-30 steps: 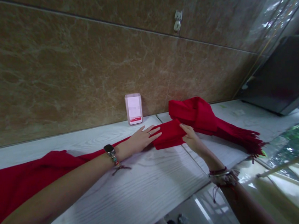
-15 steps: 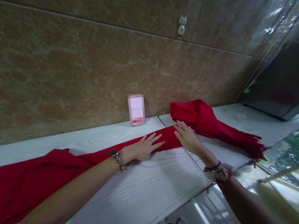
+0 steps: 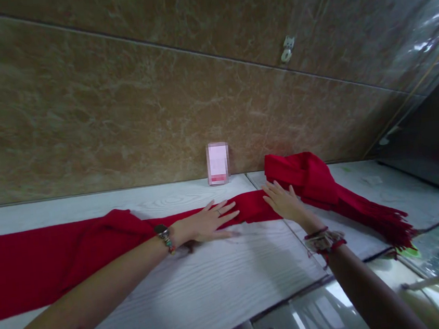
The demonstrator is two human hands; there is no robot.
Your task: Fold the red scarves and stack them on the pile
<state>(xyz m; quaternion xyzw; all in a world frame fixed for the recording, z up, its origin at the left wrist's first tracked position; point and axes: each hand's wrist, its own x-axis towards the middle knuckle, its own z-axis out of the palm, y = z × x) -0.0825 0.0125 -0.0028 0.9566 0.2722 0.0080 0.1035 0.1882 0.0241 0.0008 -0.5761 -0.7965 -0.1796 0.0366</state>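
A long red scarf [image 3: 49, 258] lies stretched across the white wood-grain table [image 3: 224, 284] from the far left to the right, where it is bunched against the wall and ends in a fringe [image 3: 390, 222]. My left hand [image 3: 206, 222] rests flat on the scarf near the middle, fingers stretched out. My right hand [image 3: 284, 202] lies flat on the scarf just to the right of it, fingers spread, next to the bunched part [image 3: 302, 174]. Both wrists wear bracelets.
A small pink card [image 3: 218, 163] stands against the brown marble wall behind the hands. A dark flat object [image 3: 433, 147] lies at the far right. The table's front edge drops off to a glossy floor [image 3: 317, 311] at the lower right.
The folded end that my right hand held has been laid flat. Both hands now press open on the scarf, and the view has shifted a little to the left.
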